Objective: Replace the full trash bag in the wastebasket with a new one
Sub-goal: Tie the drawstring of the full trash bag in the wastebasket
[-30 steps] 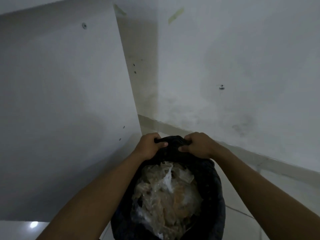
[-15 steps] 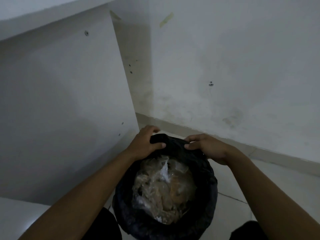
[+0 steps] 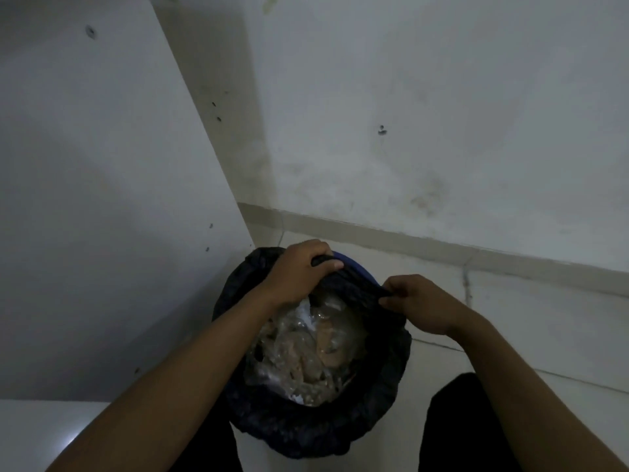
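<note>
A big white wall [image 3: 442, 97] stood behind the wastebasket [image 3: 357, 265], which sat on the floor [image 3: 544, 335] with a bit of blue rim showing at 12 o'clock. The black trash bag [image 3: 306, 427] sat inside it, full of crinkly trash [image 3: 306, 352]. The left hand [image 3: 299, 274] gripped the bag's edge at 12 o'clock, and the right hand [image 3: 425, 304] pinched it at 2 o'clock.

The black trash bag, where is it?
In the head view, the black trash bag sits low in the middle, inside the blue wastebasket beside the white panel. The left hand and right hand grip its far edge.
</note>
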